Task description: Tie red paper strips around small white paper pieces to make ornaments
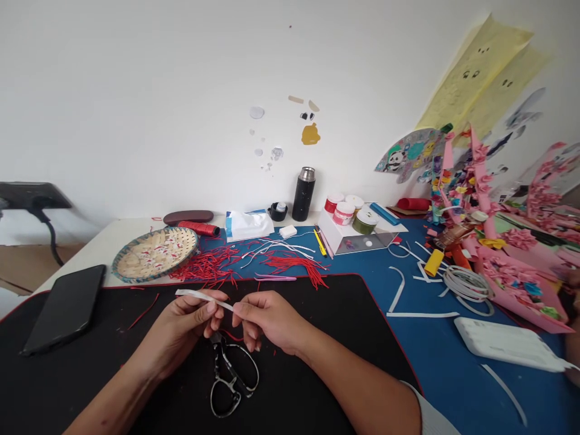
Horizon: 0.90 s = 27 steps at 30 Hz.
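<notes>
Between my two hands a narrow white strip (pixel 193 293) is held above the black mat (pixel 317 320). My left hand (pixel 193 317) pinches it near the middle, and its free end sticks out to the left. At the strip's right end, my right hand (pixel 260 317) closes thumb and fingers on it. Scissors (pixel 233 377) with worn dark handles lie on the mat just below my hands, their blades partly hidden by the fingers. A red thread (pixel 144 311) lies on the mat left of my left hand.
Behind the hands are a woven basket (pixel 154 254), red cords (pixel 206 266) and pink tweezers (pixel 275 278). A phone (pixel 66 308) lies left. At right are white strips (pixel 423 315), a white power bank (pixel 510 344) and pink paper flowers (pixel 519 238). A black flask (pixel 304 196) stands by the wall.
</notes>
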Tool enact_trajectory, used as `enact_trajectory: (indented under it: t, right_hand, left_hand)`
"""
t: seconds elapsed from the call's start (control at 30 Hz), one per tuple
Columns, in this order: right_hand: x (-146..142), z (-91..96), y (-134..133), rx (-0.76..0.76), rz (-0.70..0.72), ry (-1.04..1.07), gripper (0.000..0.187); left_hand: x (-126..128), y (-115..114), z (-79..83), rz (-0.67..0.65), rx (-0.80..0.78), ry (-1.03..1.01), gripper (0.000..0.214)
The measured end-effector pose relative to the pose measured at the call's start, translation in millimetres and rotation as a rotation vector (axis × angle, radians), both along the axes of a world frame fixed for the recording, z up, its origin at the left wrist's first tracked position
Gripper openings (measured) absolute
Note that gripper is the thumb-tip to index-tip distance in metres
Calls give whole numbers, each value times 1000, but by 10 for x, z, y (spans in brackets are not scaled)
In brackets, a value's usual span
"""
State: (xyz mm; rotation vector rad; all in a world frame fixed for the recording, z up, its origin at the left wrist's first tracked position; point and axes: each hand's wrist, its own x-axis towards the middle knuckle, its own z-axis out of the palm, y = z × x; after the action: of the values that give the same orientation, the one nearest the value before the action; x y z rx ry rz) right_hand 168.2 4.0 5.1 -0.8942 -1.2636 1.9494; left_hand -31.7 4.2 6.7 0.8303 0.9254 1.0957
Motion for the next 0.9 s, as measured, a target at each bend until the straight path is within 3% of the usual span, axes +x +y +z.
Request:
enact_trajectory:
  t: [0.6,0.9]
  right_hand:
    - [10,-26,-14,7,84,-22,41]
    - [-21,-50,0,19,-9,-26,42]
  left_hand:
    - [29,19,13,53,-64,15,37]
    - [88,-25,-32,4,-95,-112,39]
